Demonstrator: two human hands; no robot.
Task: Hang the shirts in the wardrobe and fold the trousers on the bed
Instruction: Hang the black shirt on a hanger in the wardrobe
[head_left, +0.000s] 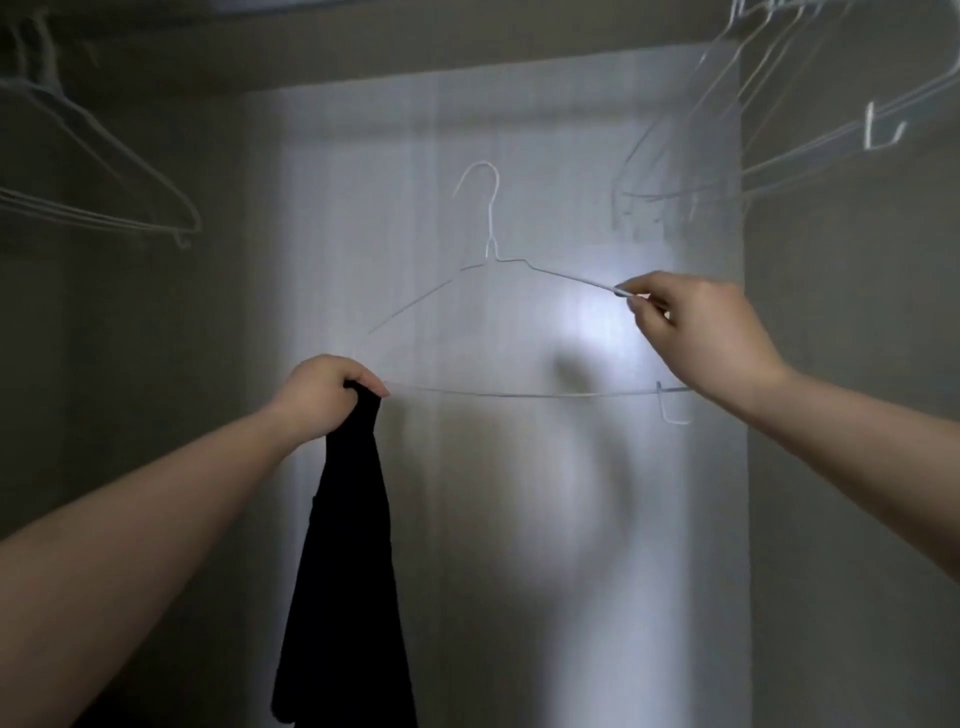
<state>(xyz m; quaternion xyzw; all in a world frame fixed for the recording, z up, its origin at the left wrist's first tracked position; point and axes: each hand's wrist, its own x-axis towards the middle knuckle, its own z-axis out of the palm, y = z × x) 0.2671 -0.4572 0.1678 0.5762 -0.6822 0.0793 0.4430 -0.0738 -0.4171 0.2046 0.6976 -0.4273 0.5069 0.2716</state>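
your left hand (322, 395) has its fingers curled tight round the top of the black shirt (348, 561), which hangs below your fist at the white wire hanger's (519, 396) left end; your right hand (711, 338) pinches its right shoulder wire

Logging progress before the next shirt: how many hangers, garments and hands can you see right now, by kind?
Hanger held in the hands: 1
Blurred hangers on the rail, left cluster and right cluster: several, exact count cannot be told
Black garment: 1
Hands, left hand and right hand: 2
Total that can be counted: 4, plus the rail hangers
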